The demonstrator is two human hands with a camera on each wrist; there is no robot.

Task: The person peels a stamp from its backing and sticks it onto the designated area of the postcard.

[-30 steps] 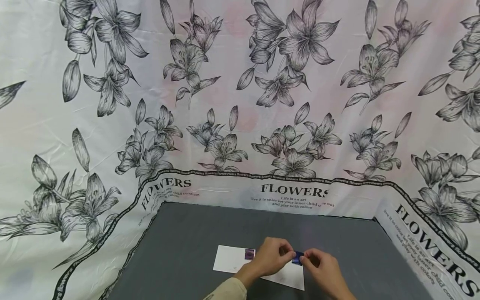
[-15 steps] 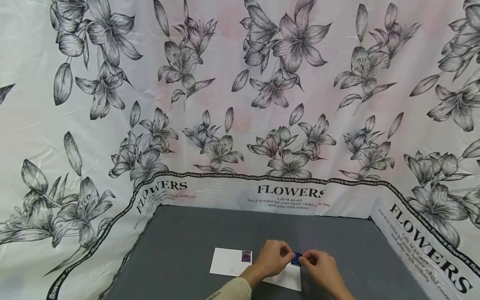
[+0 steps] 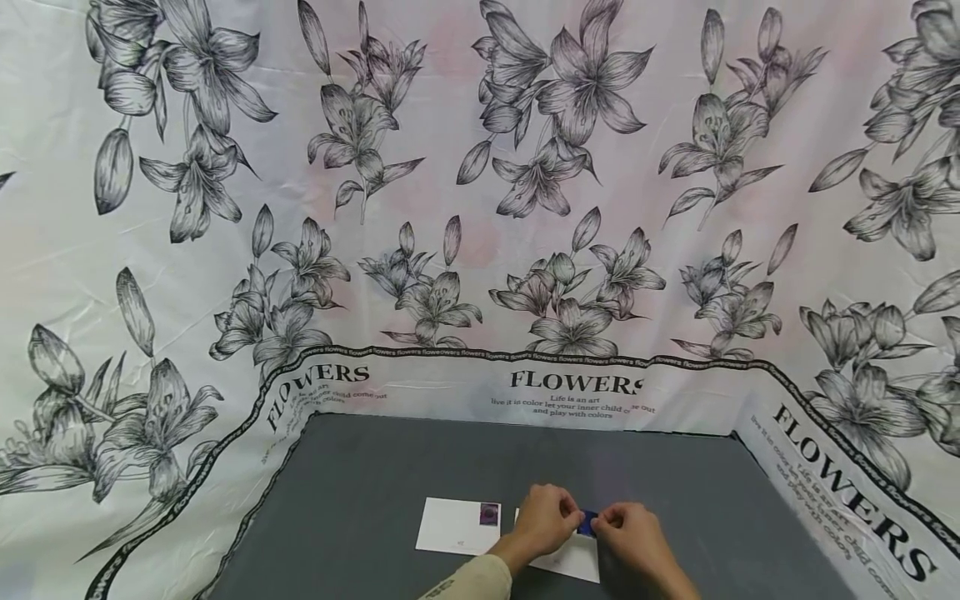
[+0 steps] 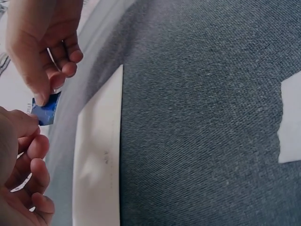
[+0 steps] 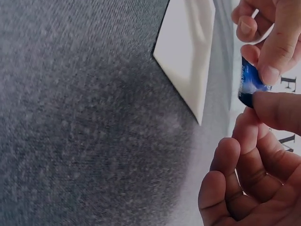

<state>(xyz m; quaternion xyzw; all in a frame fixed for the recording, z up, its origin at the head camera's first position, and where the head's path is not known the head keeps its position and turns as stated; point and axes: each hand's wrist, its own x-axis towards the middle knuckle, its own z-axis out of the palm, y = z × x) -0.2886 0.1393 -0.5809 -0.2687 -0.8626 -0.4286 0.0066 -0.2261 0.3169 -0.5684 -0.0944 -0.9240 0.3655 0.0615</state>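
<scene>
A small blue stamp [image 3: 587, 523] is stretched between both hands, held above a white envelope [image 3: 566, 560]. My left hand [image 3: 546, 518] pinches one edge of it between thumb and fingertip. From the opposite side my right hand [image 3: 632, 533] pinches the other edge. In the left wrist view the blue stamp [image 4: 45, 110] hangs off to one side of the envelope [image 4: 99, 160], which bears faint small print. The right wrist view shows the stamp [image 5: 250, 84] slightly bent between the two thumbs, with a shiny face. My left forearm and hand hide part of the envelope.
To the left lies another white envelope [image 3: 452, 527] with a purple stamp [image 3: 490, 514] in its upper right corner. A white piece with a wavy edge [image 4: 290, 120] shows in the left wrist view. Flower-printed cloth [image 3: 450, 383] borders the grey tabletop [image 3: 390, 458].
The head view has shifted slightly, so the scene sits a little further left. Both hands keep their pinch on the blue stamp, which is slightly lower over the envelope.
</scene>
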